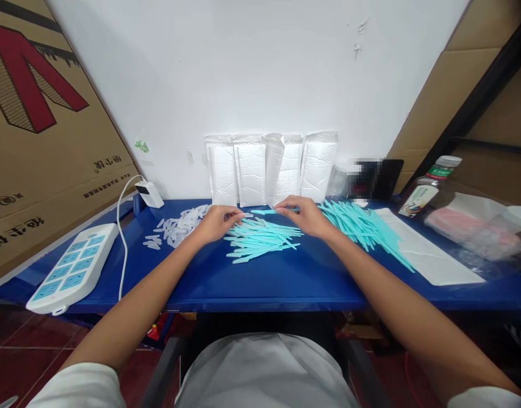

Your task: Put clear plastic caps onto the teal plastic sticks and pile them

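Observation:
My right hand [305,215] pinches one teal plastic stick [264,212] and holds it level above the blue table [260,277]. My left hand [217,221] is closed at the stick's other end, fingertips pinched on a small clear cap [242,215]. Below both hands lies a pile of teal sticks [260,241]. A second, larger pile of teal sticks [362,226] spreads out to the right of my right hand. Several small clear caps [177,229] lie scattered to the left of my left hand.
White bubble mailers [271,167] lean on the wall behind the piles. A white power strip [73,266] with its cable and a charger [148,194] sit at the left. A flat white mailer [426,249], a bottle [426,190] and plastic bags [477,226] lie at the right. Cardboard boxes flank both sides.

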Demonstrator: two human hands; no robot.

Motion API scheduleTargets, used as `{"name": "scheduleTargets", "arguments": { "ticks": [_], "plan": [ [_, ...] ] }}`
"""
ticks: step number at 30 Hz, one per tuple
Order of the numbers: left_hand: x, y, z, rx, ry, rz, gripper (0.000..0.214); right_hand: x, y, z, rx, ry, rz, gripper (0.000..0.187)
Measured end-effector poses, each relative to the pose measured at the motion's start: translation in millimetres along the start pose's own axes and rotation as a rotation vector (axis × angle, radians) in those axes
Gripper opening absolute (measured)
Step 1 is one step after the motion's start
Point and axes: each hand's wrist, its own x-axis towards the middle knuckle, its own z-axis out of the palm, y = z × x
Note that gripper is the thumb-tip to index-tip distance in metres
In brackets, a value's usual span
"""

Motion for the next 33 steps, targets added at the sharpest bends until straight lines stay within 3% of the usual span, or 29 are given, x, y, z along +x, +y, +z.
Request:
{"name": "scheduleTargets", "arguments": {
  "ticks": [16,26,29,33],
  "plan": [
    [0.1,4.1,0.0,-0.002,0.015,-0.009,0.045,-0.2,-4.8,-0.9,-0.008,-0.026,-0.037,0.032],
    [-4.8,15.7,17.4,-0.155,0.038,0.008,0.044,-2.8,-12.4,19.0,0.042,-0.009,-0.049,0.028],
    [-2.4,18.9,15.4,-0.040,0.040,0.021,0.044,-1.8,-9.0,18.4,0.040,-0.006,-0.025,0.029],
    [0.2,9.6,-3.8,0.321,0.085,0.019,0.043,0.9,2.4,16.5,0.038,-0.087,0.033,0.036]
  ]
}}
